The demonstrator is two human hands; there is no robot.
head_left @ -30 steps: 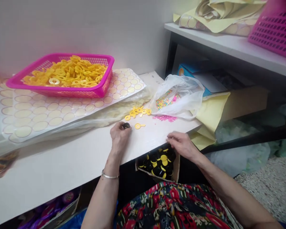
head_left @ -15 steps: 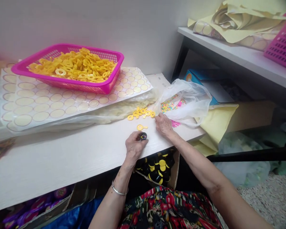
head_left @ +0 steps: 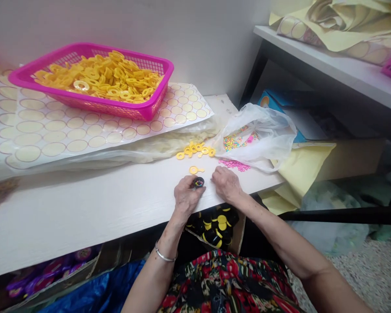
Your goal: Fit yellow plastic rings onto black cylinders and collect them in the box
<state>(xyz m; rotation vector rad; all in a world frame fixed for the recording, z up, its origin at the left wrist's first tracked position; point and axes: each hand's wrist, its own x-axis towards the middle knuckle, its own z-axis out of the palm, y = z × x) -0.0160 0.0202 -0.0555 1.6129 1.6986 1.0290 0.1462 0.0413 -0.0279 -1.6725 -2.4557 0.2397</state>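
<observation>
Between the fingers and thumb of my left hand is a small round black cup, its open top showing tiny coloured beads. My right hand rests just to the right of it, fingers curled together; whatever they may hold is hidden. Beyond the cup lies a single yellow ring with a short tab. Farther back is a small pile of yellow rings. Little pink pieces are scattered behind my right hand, in front of a clear plastic bag holding multicoloured beads.
A pink basket heaped with yellow rings stands on sheets of round stickers. Under the table edge sits a box of black cups with yellow lids. A white shelf juts in at upper right, with yellow paper below it.
My right hand has drawn back from the yellow ring pile toward the cup, uncovering more pink pieces. My left hand still holds the cup. The view has shifted slightly.
</observation>
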